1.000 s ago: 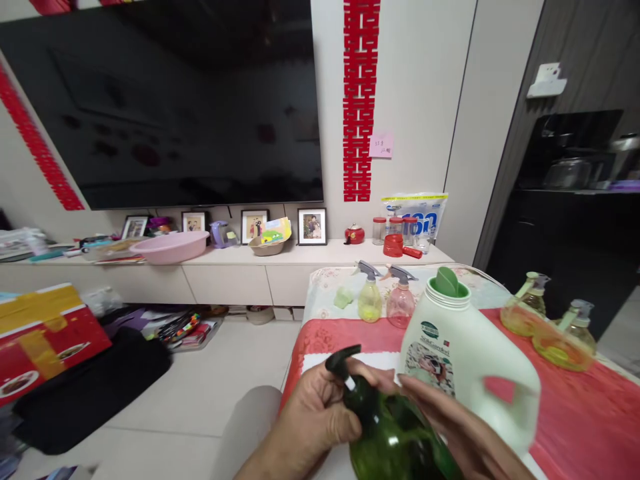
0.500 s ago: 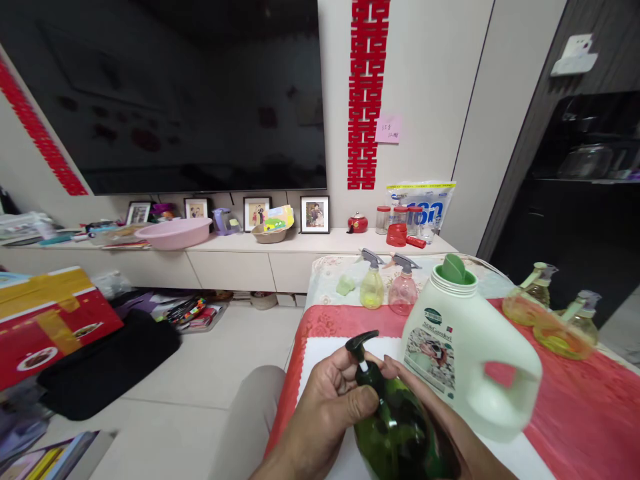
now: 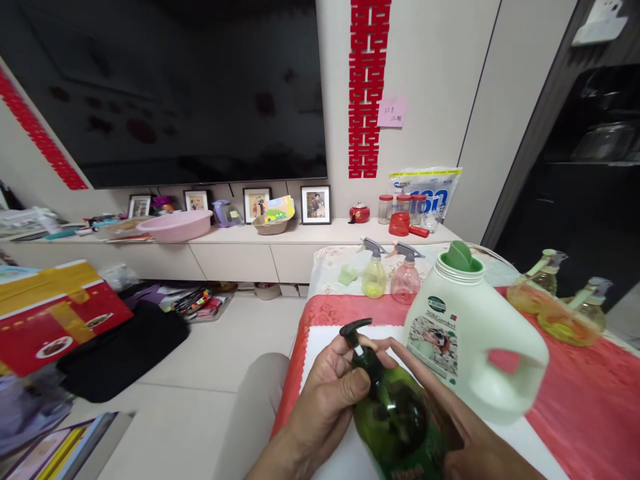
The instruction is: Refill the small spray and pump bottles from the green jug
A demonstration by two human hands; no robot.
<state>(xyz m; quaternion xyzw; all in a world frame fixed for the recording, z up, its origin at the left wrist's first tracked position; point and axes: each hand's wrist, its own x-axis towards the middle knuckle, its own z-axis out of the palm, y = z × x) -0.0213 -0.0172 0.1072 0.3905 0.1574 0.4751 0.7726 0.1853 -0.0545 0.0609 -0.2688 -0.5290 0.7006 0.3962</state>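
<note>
A dark green pump bottle [image 3: 395,413] leans in both hands at the bottom of the head view, its black pump nozzle [image 3: 356,327] pointing left. My left hand [image 3: 335,387] is closed round the pump collar, with the thumb pressed along its near side. Along the bottle's right side lies my right hand [image 3: 450,420], fingers reaching up to the collar and gripping the body. Just behind stands a large pale green jug [image 3: 480,340] with a green inner spout and no cap on. White paper [image 3: 320,340] lies under the hands.
On the table are a yellow spray bottle [image 3: 373,277], a pink spray bottle [image 3: 405,280] and a pale green lump [image 3: 347,274]. Two clear bottles [image 3: 575,320] with yellowish liquid stand at right. A red cloth [image 3: 590,380] covers the table. Behind, a cabinet [image 3: 235,263] holds a pink basin [image 3: 175,225].
The camera view has shifted slightly, and the bottle now tilts a little more upright, showing more of its front. Both hands stay on it.
</note>
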